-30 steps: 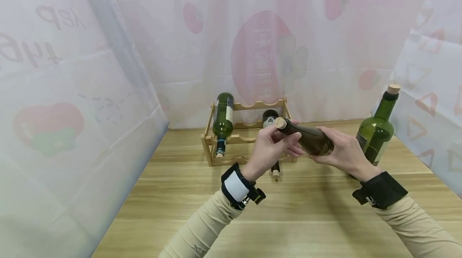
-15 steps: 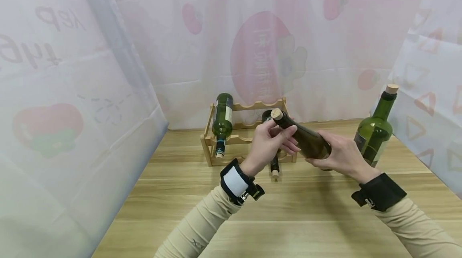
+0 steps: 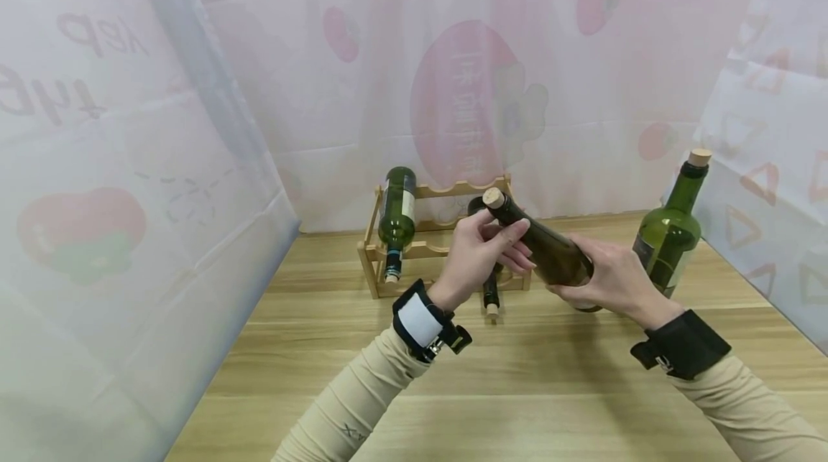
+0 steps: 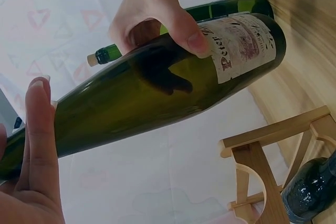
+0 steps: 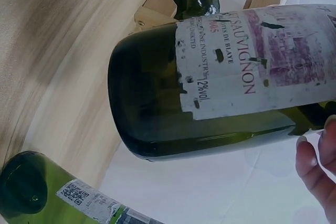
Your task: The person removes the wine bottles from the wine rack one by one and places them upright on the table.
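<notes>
I have the corked dark bottle [image 3: 550, 253] held off the table [image 3: 453, 397], in front of the rack's right end, tilted with its cork [image 3: 493, 197] up to the left and its labelled body towards the right; both hands are clamped on it, the left hand [image 3: 476, 250] pinching the neck, the right hand [image 3: 611, 275] wrapped round the body; the glass looks smooth, so I judge that a loosened right grip could let the heavy end slip, the neck pinch being too light to save it; swinging low could knock the lower racked bottle's neck [image 3: 491, 293], and a backward right elbow or knuckle might tip the standing green bottle [image 3: 673, 232], just behind that hand; both forearms reach forward, converging, wrists raised; further left, another green bottle [image 3: 397, 214] lies neck-down across the wooden rack [image 3: 427, 251].
</notes>
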`<control>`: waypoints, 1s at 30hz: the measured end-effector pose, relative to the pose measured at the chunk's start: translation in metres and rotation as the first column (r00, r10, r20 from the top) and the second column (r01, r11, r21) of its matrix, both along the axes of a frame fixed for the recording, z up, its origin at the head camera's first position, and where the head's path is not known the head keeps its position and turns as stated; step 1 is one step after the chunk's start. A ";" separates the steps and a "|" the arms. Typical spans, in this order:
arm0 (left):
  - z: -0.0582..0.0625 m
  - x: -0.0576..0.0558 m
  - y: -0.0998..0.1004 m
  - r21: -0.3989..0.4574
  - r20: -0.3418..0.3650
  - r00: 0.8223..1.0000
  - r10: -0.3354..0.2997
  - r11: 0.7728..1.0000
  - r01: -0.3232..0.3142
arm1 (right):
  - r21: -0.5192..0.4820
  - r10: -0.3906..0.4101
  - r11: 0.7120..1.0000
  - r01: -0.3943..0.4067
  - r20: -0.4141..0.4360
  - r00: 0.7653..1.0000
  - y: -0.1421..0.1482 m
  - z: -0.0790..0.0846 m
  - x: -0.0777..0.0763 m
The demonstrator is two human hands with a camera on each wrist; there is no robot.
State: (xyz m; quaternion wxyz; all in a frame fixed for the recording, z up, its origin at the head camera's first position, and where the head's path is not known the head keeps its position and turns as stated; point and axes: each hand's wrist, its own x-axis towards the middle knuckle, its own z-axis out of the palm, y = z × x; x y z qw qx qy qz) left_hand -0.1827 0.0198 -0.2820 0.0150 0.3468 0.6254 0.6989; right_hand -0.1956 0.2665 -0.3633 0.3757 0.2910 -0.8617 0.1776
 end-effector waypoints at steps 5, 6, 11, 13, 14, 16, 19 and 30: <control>0.001 0.000 0.002 -0.010 0.007 1.000 0.001 1.000 -0.001 | 0.001 0.003 1.000 -0.003 0.008 1.000 0.002 0.000 0.004; 0.001 0.001 0.003 -0.012 0.008 1.000 0.002 1.000 -0.002 | 0.002 0.001 1.000 -0.001 0.010 1.000 0.002 0.000 0.005; 0.000 0.001 0.005 -0.022 0.013 1.000 0.000 1.000 0.000 | 0.014 -0.005 1.000 0.005 0.020 1.000 0.004 -0.001 0.009; 0.000 0.001 0.006 -0.022 0.012 1.000 -0.004 1.000 0.005 | 0.016 -0.007 1.000 0.007 0.027 1.000 0.005 -0.001 0.010; 0.000 0.001 0.006 -0.021 0.012 1.000 -0.007 1.000 0.007 | 0.016 -0.008 1.000 0.007 0.031 0.999 0.006 -0.001 0.011; 0.000 0.002 0.007 -0.020 0.008 1.000 -0.011 1.000 0.011 | 0.017 -0.011 1.000 0.011 0.036 0.999 0.006 -0.001 0.013; 0.000 0.002 0.009 -0.020 -0.003 1.000 -0.015 1.000 0.015 | 0.012 -0.020 1.000 0.019 0.043 0.999 0.008 -0.001 0.015; -0.001 0.001 0.015 -0.024 -0.023 0.999 -0.027 0.999 0.026 | 0.018 -0.032 0.999 0.032 0.035 0.999 0.014 -0.001 0.018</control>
